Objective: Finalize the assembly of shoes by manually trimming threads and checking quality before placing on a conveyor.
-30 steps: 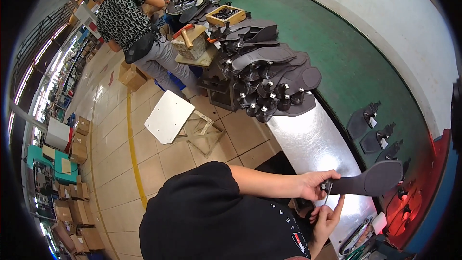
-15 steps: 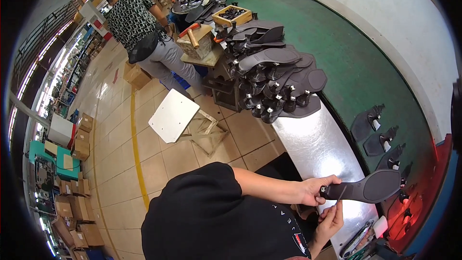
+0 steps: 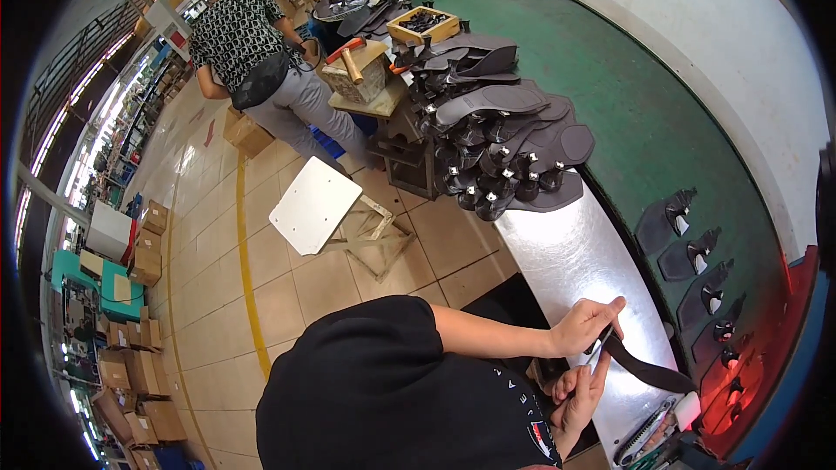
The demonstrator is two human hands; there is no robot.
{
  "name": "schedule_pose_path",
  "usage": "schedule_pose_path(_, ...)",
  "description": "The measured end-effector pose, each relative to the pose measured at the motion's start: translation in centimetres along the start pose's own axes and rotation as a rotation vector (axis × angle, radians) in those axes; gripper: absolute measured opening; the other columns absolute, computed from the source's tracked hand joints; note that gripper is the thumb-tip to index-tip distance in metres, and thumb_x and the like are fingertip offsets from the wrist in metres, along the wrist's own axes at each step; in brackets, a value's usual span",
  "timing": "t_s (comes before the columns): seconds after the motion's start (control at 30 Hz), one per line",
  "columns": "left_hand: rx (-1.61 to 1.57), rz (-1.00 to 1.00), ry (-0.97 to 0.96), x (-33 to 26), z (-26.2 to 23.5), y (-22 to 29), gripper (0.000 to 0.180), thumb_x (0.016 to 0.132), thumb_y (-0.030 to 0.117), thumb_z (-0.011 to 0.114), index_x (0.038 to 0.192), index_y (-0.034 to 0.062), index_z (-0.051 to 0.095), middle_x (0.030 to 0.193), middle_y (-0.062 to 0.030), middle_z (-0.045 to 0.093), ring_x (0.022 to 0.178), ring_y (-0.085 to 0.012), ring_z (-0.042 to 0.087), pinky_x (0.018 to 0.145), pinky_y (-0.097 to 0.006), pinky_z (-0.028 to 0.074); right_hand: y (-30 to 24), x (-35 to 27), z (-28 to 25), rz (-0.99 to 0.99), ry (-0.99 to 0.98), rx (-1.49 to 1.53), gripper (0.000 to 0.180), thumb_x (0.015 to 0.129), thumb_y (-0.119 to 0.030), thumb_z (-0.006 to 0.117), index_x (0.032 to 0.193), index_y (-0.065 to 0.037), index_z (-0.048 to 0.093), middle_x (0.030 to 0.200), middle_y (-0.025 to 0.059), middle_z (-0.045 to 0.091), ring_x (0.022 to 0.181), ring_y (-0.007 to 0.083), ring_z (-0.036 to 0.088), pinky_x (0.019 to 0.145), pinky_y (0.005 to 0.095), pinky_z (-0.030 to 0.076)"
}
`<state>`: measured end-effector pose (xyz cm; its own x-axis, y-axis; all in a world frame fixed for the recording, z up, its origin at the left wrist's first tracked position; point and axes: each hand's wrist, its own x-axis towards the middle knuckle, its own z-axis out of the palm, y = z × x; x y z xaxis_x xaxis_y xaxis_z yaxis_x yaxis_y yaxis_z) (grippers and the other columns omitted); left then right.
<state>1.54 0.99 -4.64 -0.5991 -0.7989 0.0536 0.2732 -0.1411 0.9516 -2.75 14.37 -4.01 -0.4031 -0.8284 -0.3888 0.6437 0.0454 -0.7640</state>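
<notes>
My left hand [image 3: 585,327] is closed round the heel end of a dark heeled shoe sole [image 3: 649,371]. The sole is tipped nearly edge-on, its toe pointing toward the right over the metal bench top. Just below, my right hand [image 3: 578,396] is closed, its fingertips at the heel end beside the left hand. Between the fingers shows a thin pale sliver, apparently a slim tool; its kind is too small to make out. My fingers hide most of the heel.
A pile of dark heeled soles [image 3: 514,152] covers the bench's far end. More heeled soles [image 3: 666,224] line the green table [image 3: 557,43], some under red light. A hammer [image 3: 351,61] lies on a block. A white-topped stool [image 3: 315,206] and another person [image 3: 252,61] stand left.
The sole has turned from showing its flat underside to nearly edge-on, its toe swinging down. My right hand has come up close to the left at the heel. The other person has shifted slightly.
</notes>
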Motion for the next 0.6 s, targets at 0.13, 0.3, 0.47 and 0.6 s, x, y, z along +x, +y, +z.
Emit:
schedule_pose_path(0.13,-0.036,-0.042,-0.088,0.0,-0.5,0.2,0.063,0.102,0.044,0.037,0.071,-0.0029,0.067,0.067,-0.0053,0.063,0.065,-0.0104,0.056,0.065,-0.025,0.045,-0.3,0.1,-0.9,-0.028,-0.055,0.117,0.054,0.100,-0.022,0.048,0.146,-0.005,0.025,0.060,-0.0018,0.037,0.043,0.0060,0.036,0.036,0.0194,0.031)
schedule_pose_path(0.3,-0.092,-0.074,-0.067,0.6,-1.1,-0.3,0.071,0.102,0.049,0.031,0.068,-0.0016,0.067,0.063,-0.0044,0.061,0.064,-0.0102,0.054,0.067,-0.025,0.043,-1.2,0.1,-2.5,0.043,-0.119,0.458,0.052,0.102,-0.029,0.043,0.140,0.005,0.032,0.060,-0.0021,0.041,0.044,0.0058,0.037,0.035,0.0196,0.032)
schedule_pose_path(0.47,-0.056,-0.120,0.044,1.7,-1.6,1.5,0.089,0.097,0.064,0.017,0.063,-0.0013,0.067,0.058,-0.0062,0.060,0.059,-0.0127,0.054,0.066,-0.024,0.043,-1.4,-0.3,-1.6,-0.170,-0.082,-0.119,0.027,0.101,-0.017,0.045,0.109,0.006,0.057,0.060,0.0048,0.052,0.045,0.0094,0.046,0.040,0.0196,0.038)
schedule_pose_path(0.6,-0.024,-0.060,-0.035,0.7,-0.5,1.1,0.091,0.096,0.066,0.015,0.063,-0.0013,0.066,0.058,-0.0071,0.059,0.059,-0.0130,0.054,0.066,-0.024,0.042,-0.6,1.2,0.3,-0.478,0.252,-0.854,0.017,0.097,-0.008,0.047,0.088,0.000,0.059,0.057,0.0030,0.050,0.048,0.0101,0.048,0.045,0.0232,0.037)
